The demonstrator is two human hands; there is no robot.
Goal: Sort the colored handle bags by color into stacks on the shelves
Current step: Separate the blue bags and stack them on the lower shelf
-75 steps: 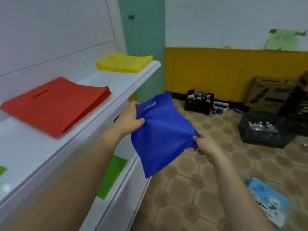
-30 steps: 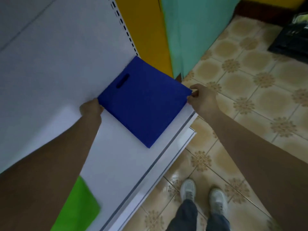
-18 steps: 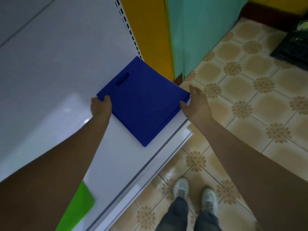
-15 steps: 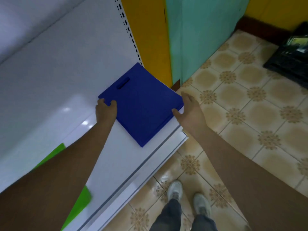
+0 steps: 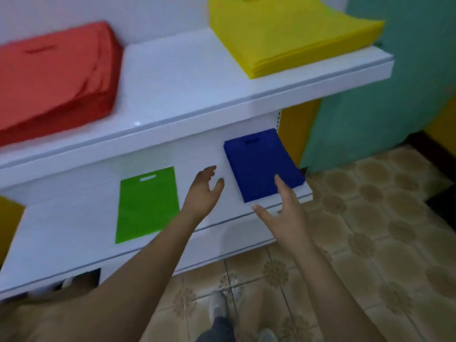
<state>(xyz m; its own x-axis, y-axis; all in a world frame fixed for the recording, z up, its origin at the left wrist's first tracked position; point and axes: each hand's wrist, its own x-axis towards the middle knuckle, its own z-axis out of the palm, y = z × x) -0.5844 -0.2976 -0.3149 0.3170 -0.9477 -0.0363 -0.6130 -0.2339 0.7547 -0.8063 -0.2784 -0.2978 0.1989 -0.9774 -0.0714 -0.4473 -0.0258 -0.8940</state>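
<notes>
A blue stack of handle bags point(image 5: 259, 164) lies flat at the right end of the lower white shelf point(image 5: 74, 233). A single green bag point(image 5: 148, 203) lies left of it on the same shelf. On the upper shelf point(image 5: 187, 77) a red stack point(image 5: 54, 75) sits at the left and a yellow stack point(image 5: 286, 33) at the right. My left hand point(image 5: 204, 191) hovers empty between the green bag and the blue stack, fingers relaxed. My right hand point(image 5: 281, 211) is spread and empty at the blue stack's front edge; touching it or not is unclear.
A teal pillar point(image 5: 382, 107) and an orange wall strip point(image 5: 296, 129) stand right of the shelving. Patterned floor tiles point(image 5: 370, 243) spread below, with my shoes point(image 5: 217, 304) near the shelf base. Something yellow point(image 5: 9, 225) shows at the far left edge.
Both hands have let go of the blue stack and drawn back from it. The view has pulled back and up, bringing the upper shelf with the red and yellow stacks into sight.
</notes>
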